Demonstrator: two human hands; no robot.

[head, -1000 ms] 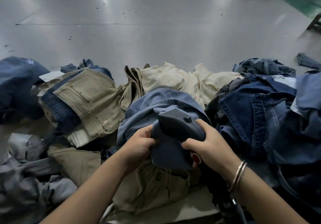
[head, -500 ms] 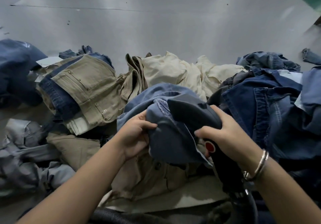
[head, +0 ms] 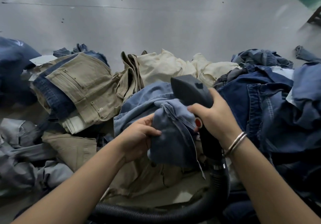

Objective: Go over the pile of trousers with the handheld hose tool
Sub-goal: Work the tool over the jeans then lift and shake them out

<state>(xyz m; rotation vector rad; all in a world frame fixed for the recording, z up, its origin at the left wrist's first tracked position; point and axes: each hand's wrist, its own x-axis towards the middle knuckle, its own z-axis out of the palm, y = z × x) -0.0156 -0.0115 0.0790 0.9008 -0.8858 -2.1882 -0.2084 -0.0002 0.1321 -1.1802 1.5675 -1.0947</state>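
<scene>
The step in hand looks like work on 1 garment from the pile: the left hand [head: 139,135] grasps a fold of light blue trousers [head: 166,137], fingers curled into the cloth and bunching it up off the heap, while the right hand [head: 215,117] is wrapped round the grip of the hose tool [head: 191,91]. The tool's dark, wedge-shaped head points up and away from the person, just above and behind the held fold; whether its face touches the denim cannot be told from this angle. A red button [head: 198,123] sits on the grip close to the right thumb, and the ribbed hose [head: 156,213] runs from the bottom of the handle and curls along the near edge of the worktop [head: 156,24].

The pile spreads across the near part of the grey worktop: khaki trousers [head: 81,88] to the left, cream ones [head: 166,65] behind, dark blue jeans [head: 260,110] to the right, grey cloth [head: 20,154] at the near left. Most of it seems untouched, so the task is probably far from done.

The next move likely calls for tipping the head down onto the fold and drawing it along the cloth while the left hand keeps the fabric taut. The seam and loose edge hanging below the left hand could ruck under the head, so the pull should stay firm. The hose needs slack, or it may drag garments off the near edge.
</scene>
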